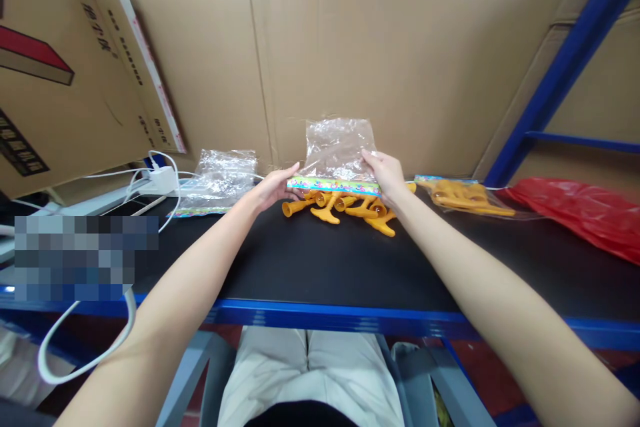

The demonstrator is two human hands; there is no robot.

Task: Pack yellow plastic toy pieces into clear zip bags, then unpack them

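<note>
A clear plastic bag (340,143) with a colourful printed header strip is stretched between my hands, above the table. My left hand (274,188) grips the strip's left end, some of its fingers hidden behind it. My right hand (385,172) pinches the bag at the right, thumb on the front of the film. Several yellow plastic pieces (327,209) with flared, cup-like ends and curved handles lie just below the strip, partly covered by it. Whether any piece is inside the bag I cannot tell.
Another clear bag (225,177) lies to the left, near a white power strip and plug (164,180) with cables. At right sit a bag of yellow pieces (465,199) and a red plastic bag (575,213). Cardboard (400,60) walls the back; a blue rail (340,317) edges the table.
</note>
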